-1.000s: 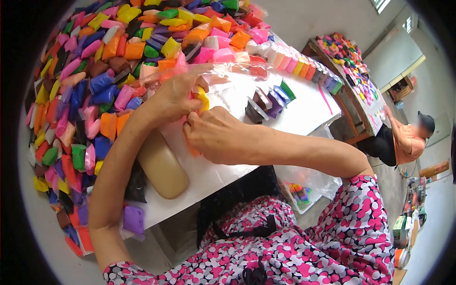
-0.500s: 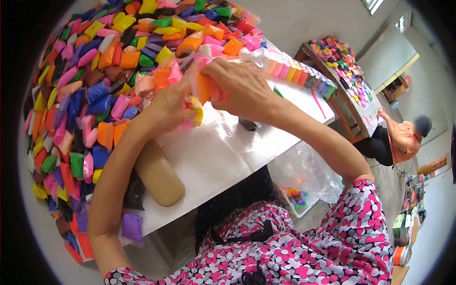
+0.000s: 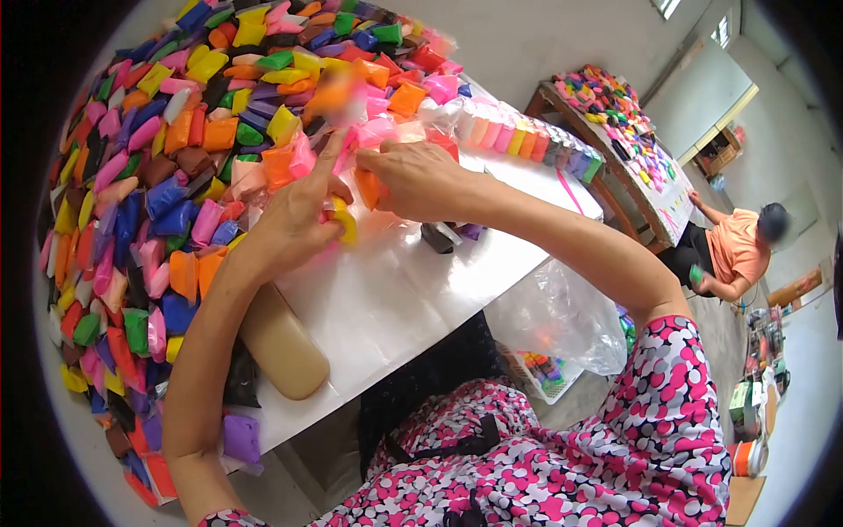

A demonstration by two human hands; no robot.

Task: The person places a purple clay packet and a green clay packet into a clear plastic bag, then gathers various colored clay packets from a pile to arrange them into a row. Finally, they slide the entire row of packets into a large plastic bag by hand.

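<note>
Near the middle of the white table [image 3: 351, 307], my left hand [image 3: 294, 215] has its index finger stretched toward the pile, its other fingers curled on a yellow packet [image 3: 345, 224]. Just right of it, my right hand [image 3: 421, 180] is closed on an orange packet [image 3: 367, 188]. A heap of small coloured packets [image 3: 184, 193] covers the left and far side of the table. Beyond my right hand lies a row of packets in clear wrap [image 3: 518, 136]. A dark packet [image 3: 439, 237] rests below my right wrist.
A tan oblong block [image 3: 285, 347] lies beside my left forearm. A clear plastic bag [image 3: 562, 316] hangs over a white basket [image 3: 558, 389] right of my lap. At the right, another person [image 3: 738, 246] sits by a second table [image 3: 606, 145] bearing coloured packets.
My hands have moved slightly apart and nearer to me. My left index finger now points outward. The other person's arm has drawn back from the second table, a green item in hand.
</note>
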